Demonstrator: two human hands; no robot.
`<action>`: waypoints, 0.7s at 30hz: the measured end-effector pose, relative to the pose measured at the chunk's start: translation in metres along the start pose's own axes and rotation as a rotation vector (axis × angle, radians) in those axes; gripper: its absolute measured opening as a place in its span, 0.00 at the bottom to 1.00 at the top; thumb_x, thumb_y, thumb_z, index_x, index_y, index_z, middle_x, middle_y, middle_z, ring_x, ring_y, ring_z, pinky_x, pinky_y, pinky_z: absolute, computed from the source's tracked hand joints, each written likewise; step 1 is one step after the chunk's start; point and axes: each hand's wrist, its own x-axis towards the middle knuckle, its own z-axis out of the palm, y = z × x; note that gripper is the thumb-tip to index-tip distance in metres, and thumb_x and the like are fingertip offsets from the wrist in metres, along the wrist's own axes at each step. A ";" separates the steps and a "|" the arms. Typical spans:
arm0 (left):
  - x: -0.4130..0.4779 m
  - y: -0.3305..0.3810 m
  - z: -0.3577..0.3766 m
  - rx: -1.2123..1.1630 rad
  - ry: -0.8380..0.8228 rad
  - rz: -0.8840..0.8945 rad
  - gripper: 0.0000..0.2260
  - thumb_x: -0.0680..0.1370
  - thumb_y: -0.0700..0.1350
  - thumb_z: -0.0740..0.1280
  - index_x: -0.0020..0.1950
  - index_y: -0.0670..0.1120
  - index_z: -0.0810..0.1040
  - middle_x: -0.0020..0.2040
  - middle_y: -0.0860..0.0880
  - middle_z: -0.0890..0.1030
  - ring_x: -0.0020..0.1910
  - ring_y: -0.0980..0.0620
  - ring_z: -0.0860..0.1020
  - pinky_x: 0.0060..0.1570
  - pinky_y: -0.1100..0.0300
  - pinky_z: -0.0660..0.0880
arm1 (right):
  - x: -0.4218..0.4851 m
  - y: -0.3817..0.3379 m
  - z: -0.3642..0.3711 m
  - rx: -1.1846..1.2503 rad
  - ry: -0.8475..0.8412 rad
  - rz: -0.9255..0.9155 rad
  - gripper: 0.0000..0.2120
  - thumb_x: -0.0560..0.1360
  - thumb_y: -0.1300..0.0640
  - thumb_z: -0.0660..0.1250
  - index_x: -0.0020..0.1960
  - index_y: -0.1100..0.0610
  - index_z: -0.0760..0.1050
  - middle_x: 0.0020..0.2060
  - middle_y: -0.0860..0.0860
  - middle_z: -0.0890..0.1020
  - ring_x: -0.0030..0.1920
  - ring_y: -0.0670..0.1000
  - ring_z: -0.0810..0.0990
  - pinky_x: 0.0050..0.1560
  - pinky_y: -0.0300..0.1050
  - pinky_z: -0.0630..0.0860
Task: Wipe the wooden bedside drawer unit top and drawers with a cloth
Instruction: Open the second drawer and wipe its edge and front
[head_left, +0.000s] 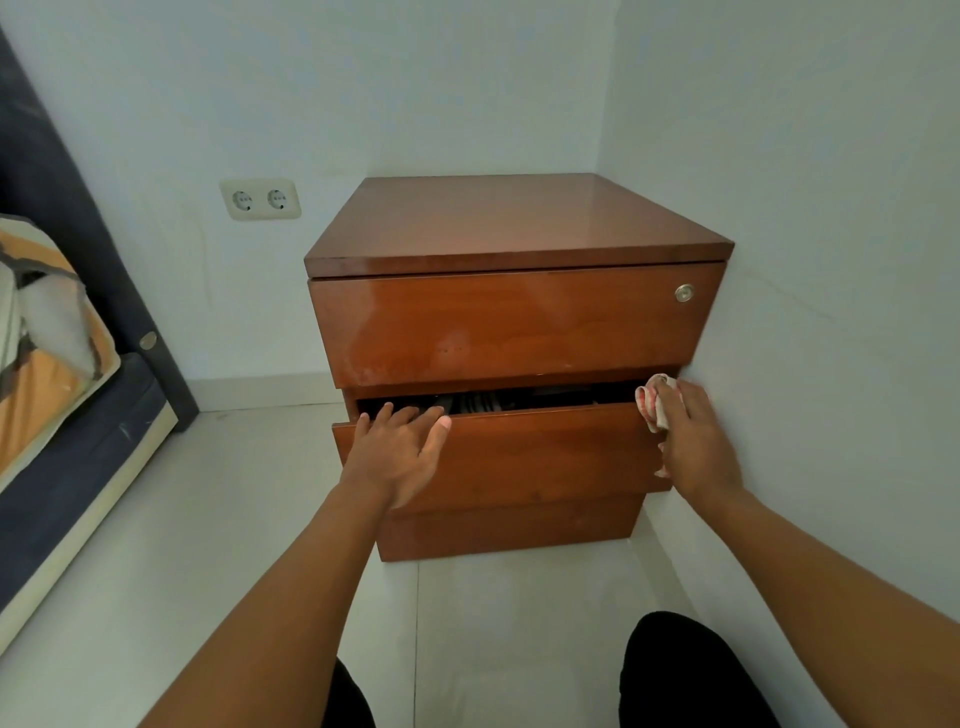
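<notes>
The wooden bedside drawer unit (514, 223) stands in the room's corner, its glossy top bare. Its top drawer (509, 322) is closed and has a round metal lock at the right. The middle drawer (540, 452) is pulled partly out, with dark contents showing in the gap. My left hand (400, 447) rests on that drawer's top left edge, fingers hooked over it. My right hand (696, 441) presses a red-and-white cloth (655, 408) against the drawer's top right corner. The bottom drawer (509, 530) is closed.
White walls close in behind and right of the unit. A double wall socket (260, 200) sits to its left. A bed with a dark frame (78, 457) and orange bedding runs along the left. The floor is pale tile (249, 519). My dark-clothed knees (680, 675) are at the bottom.
</notes>
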 end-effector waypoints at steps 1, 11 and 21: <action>-0.001 0.000 0.001 0.003 0.003 0.003 0.31 0.81 0.65 0.39 0.80 0.58 0.62 0.80 0.50 0.66 0.82 0.43 0.54 0.78 0.41 0.43 | -0.004 -0.002 -0.002 0.047 0.015 0.009 0.33 0.77 0.69 0.65 0.78 0.53 0.63 0.77 0.55 0.62 0.75 0.60 0.66 0.68 0.58 0.75; -0.004 -0.001 -0.007 0.063 -0.063 -0.008 0.29 0.82 0.65 0.41 0.81 0.60 0.58 0.81 0.49 0.62 0.82 0.41 0.52 0.78 0.40 0.45 | -0.028 -0.009 -0.020 -0.020 -0.063 0.115 0.32 0.73 0.72 0.66 0.75 0.54 0.69 0.74 0.60 0.71 0.67 0.64 0.77 0.60 0.58 0.81; -0.024 -0.037 0.006 0.166 -0.007 -0.097 0.31 0.81 0.67 0.41 0.83 0.58 0.46 0.84 0.46 0.46 0.82 0.38 0.43 0.77 0.40 0.41 | -0.054 -0.165 0.007 0.321 0.108 -0.230 0.42 0.75 0.69 0.71 0.83 0.51 0.56 0.80 0.49 0.62 0.80 0.53 0.61 0.70 0.49 0.74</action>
